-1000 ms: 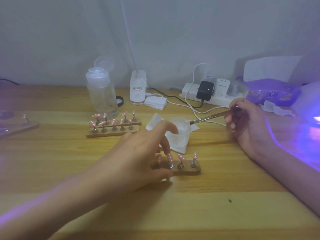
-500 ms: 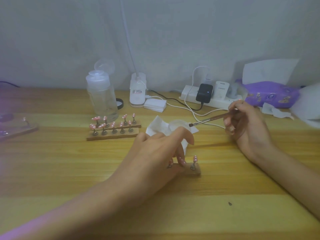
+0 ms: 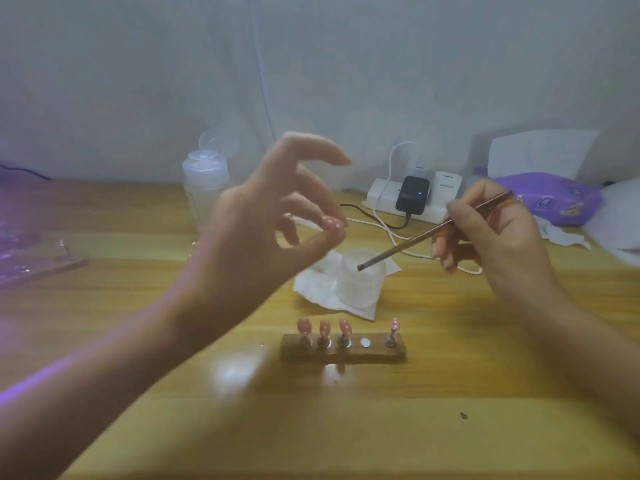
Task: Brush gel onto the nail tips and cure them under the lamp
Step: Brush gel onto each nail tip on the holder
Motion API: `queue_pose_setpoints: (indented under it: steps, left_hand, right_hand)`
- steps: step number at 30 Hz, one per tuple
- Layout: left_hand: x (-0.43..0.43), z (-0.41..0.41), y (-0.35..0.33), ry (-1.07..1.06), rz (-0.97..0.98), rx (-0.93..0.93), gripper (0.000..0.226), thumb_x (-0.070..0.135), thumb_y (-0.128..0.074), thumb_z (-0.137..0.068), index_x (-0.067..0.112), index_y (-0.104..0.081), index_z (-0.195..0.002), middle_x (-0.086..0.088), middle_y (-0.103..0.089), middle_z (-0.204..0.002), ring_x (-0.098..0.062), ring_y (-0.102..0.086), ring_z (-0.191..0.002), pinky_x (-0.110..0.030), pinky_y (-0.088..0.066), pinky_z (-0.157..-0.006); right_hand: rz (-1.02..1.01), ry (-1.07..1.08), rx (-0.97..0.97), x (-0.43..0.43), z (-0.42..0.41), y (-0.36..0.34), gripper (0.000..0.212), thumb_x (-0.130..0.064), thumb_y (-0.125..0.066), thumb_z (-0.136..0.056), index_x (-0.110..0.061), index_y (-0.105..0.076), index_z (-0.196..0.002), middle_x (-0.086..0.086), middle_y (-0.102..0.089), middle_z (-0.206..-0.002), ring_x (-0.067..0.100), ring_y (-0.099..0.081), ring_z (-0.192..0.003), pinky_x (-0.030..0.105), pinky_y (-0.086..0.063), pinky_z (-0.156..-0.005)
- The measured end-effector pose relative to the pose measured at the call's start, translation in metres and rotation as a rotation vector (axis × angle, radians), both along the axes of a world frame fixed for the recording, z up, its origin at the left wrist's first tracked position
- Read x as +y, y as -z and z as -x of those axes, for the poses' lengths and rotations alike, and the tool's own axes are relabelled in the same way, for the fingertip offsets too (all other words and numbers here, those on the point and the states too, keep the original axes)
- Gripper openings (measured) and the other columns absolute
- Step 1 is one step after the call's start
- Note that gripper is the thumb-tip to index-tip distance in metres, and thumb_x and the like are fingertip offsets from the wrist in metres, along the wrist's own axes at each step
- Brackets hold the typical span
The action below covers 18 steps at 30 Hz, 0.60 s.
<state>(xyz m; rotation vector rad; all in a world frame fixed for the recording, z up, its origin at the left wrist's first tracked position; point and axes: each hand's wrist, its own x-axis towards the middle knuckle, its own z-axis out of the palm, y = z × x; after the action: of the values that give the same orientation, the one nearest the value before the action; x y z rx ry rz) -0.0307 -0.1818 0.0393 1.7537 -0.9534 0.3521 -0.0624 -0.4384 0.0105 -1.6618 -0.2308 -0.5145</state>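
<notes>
We see a clear bottle (image 3: 205,181) left of centre. A power strip (image 3: 378,198) and a purple packet (image 3: 549,197) sit upper right.

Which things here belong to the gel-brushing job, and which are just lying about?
In use: left hand pinching a dotted nail tip; right hand holding the brush; clear jar; wooden stand.
Lying about: power strip; plastic bottle; purple packet.
</notes>
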Motion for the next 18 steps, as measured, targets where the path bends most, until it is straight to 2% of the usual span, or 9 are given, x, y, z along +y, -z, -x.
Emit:
queue_pose_setpoints:
  steps: [3,5,6,8,13,18]
  left_hand:
    - [0.001,-0.017,0.007,0.058,0.045,0.19,0.045,0.018,-0.078,-0.085,0.027,-0.053,-0.121,0.003,-0.07,-0.086,-0.011,-0.068,-0.077,-0.019,-0.045,-0.056]
    - [-0.002,-0.025,0.015,0.082,0.05,0.254,0.044,0.022,-0.078,-0.083,0.026,-0.054,-0.119,0.004,-0.07,-0.084,-0.009,-0.067,-0.077,-0.019,-0.047,-0.06]
    - [-0.004,-0.029,0.019,0.087,0.047,0.268,0.044,0.022,-0.078,-0.083,0.026,-0.054,-0.119,0.004,-0.07,-0.084,-0.01,-0.067,-0.079,-0.023,-0.048,-0.063]
    - [-0.009,-0.034,0.027,0.09,0.037,0.272,0.043,0.022,-0.079,-0.084,0.026,-0.054,-0.119,0.004,-0.071,-0.086,-0.012,-0.069,-0.085,-0.03,-0.051,-0.068]
    - [-0.016,-0.038,0.044,0.078,0.063,0.232,0.04,0.019,-0.077,-0.086,0.026,-0.055,-0.119,0.005,-0.072,-0.088,-0.01,-0.069,-0.088,-0.014,-0.047,-0.069]
    - [-0.019,-0.037,0.055,0.075,0.097,0.197,0.041,0.025,-0.076,-0.086,0.026,-0.055,-0.122,0.004,-0.071,-0.09,-0.017,-0.07,-0.092,-0.028,-0.052,-0.062]
  right_hand:
    - [0.091,0.005,-0.018,0.008,-0.001,-0.009,0.019,-0.028,-0.057,-0.095,-0.017,-0.05,-0.082,0.01,-0.066,-0.061,0.022,-0.059,-0.048,0.027,-0.05,-0.046]
    - [0.134,-0.006,0.017,0.011,-0.005,-0.011,0.021,-0.024,-0.055,-0.098,-0.012,-0.047,-0.083,0.012,-0.065,-0.061,0.022,-0.058,-0.048,0.028,-0.05,-0.046]
    - [0.156,-0.011,0.036,0.012,-0.007,-0.011,0.021,-0.022,-0.054,-0.1,-0.011,-0.047,-0.083,0.013,-0.065,-0.061,0.022,-0.058,-0.049,0.028,-0.049,-0.047]
    - [0.209,-0.013,0.065,0.014,-0.009,-0.01,0.02,-0.019,-0.052,-0.102,-0.01,-0.047,-0.085,0.014,-0.066,-0.063,0.022,-0.058,-0.05,0.028,-0.049,-0.048]
    - [0.284,-0.034,0.085,0.018,-0.009,-0.003,0.019,-0.02,-0.053,-0.101,-0.013,-0.048,-0.084,0.014,-0.067,-0.064,0.021,-0.059,-0.05,0.03,-0.051,-0.049]
    - [0.218,-0.045,0.076,0.018,-0.009,-0.003,0.021,-0.017,-0.051,-0.103,-0.012,-0.046,-0.083,0.012,-0.066,-0.062,0.021,-0.058,-0.049,0.03,-0.05,-0.047]
